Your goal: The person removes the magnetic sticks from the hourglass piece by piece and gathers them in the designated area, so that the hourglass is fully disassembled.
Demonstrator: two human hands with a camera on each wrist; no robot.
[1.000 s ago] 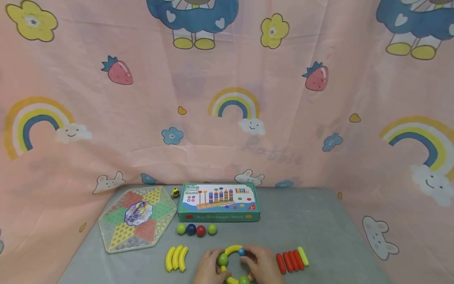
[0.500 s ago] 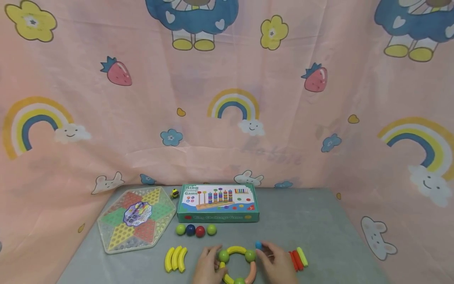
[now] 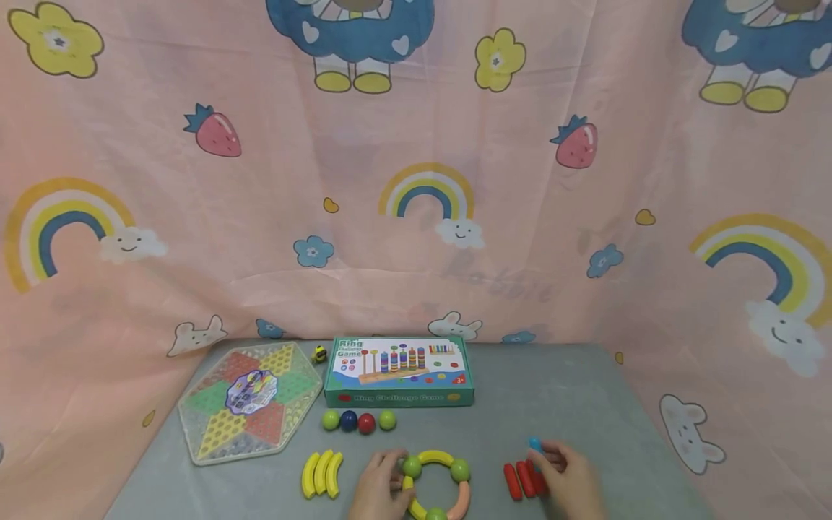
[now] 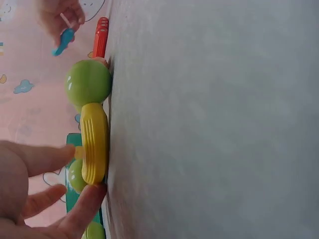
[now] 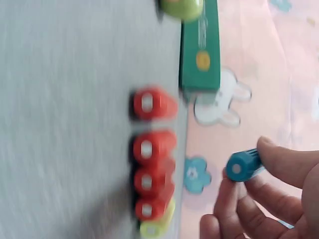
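Observation:
A ring of green balls, yellow curved sticks and one salmon curved stick [image 3: 464, 498] lies flat near the table's front. My left hand [image 3: 379, 487] holds its left side, with thumb and a finger on either side of a green ball [image 3: 412, 466]. In the left wrist view the thumb touches the end of a yellow curved stick [image 4: 94, 144]. My right hand [image 3: 572, 477] pinches a short blue magnetic stick [image 5: 241, 166] between thumb and fingers, above the row of red sticks [image 3: 513, 482]. The hand covers part of that row in the head view. A lime stick [image 5: 151, 229] ends the row.
Three yellow curved sticks [image 3: 321, 474] lie left of the ring. Behind them stand a row of balls [image 3: 367, 423], a green game box [image 3: 399, 399] and a hexagonal Chinese checkers board [image 3: 217, 456]. A small bee figure [image 3: 319, 354] sits between board and box. A pink printed cloth [image 3: 416, 289] hangs behind.
My right hand has moved right, away from the ring, carrying the blue stick to the red sticks. A green ball now sits at the ring's upper right. My left hand stays on the ring.

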